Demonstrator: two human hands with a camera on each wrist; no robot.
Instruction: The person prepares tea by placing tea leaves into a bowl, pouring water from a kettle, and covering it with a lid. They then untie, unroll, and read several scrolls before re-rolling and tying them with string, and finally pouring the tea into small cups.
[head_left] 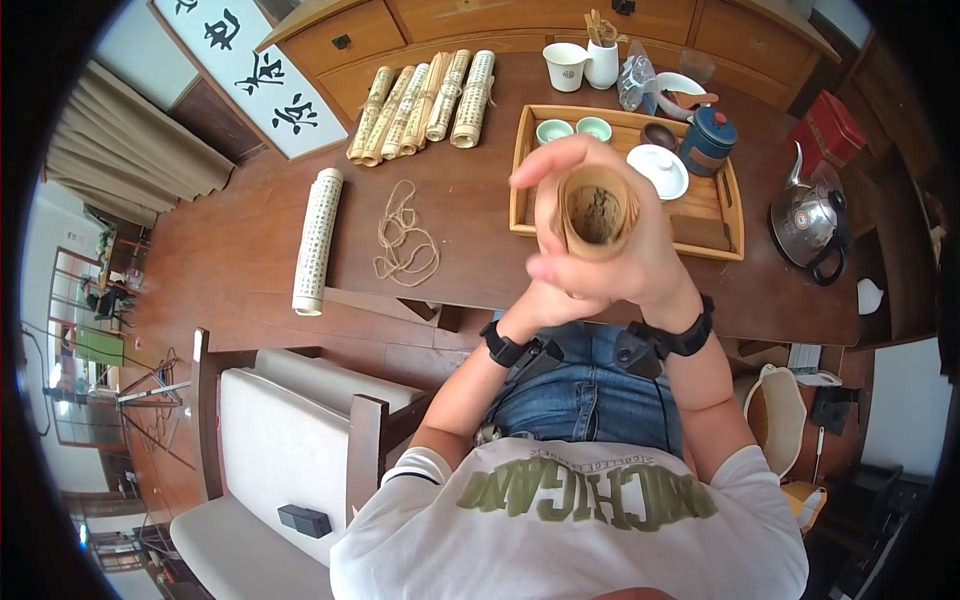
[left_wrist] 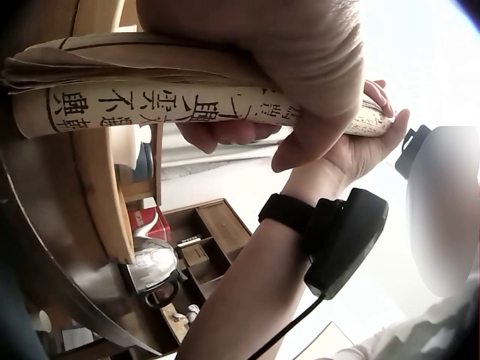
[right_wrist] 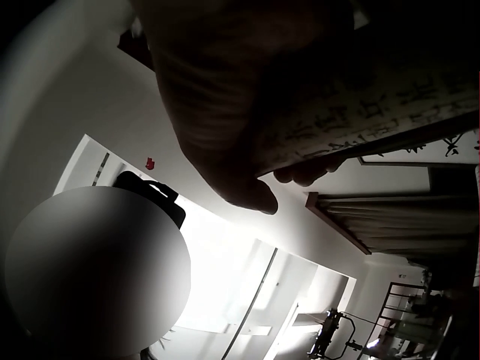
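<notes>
Both hands hold a rolled scroll [head_left: 597, 212] with dark printed characters, and its hollow end faces up toward the head camera. Near that end, my right hand [head_left: 655, 255] curls its fingers and thumb round the roll. My left hand [head_left: 547, 302] is farther along it, partly hidden behind the right in the head view. In the left wrist view, the left hand [left_wrist: 300, 67] wraps the scroll [left_wrist: 150, 105], whose paper layers show along one edge. The right wrist view is dark, with the right hand [right_wrist: 232, 90] round the printed roll [right_wrist: 352, 120].
On the brown table [head_left: 470, 220] lie a loose twine [head_left: 407, 240], another scroll [head_left: 318, 240] overhanging the left edge, and several tied scrolls [head_left: 420, 105] behind. A wooden tray [head_left: 520, 165] holds cups and a blue canister [head_left: 708, 140]. A kettle [head_left: 805, 220] stands at right.
</notes>
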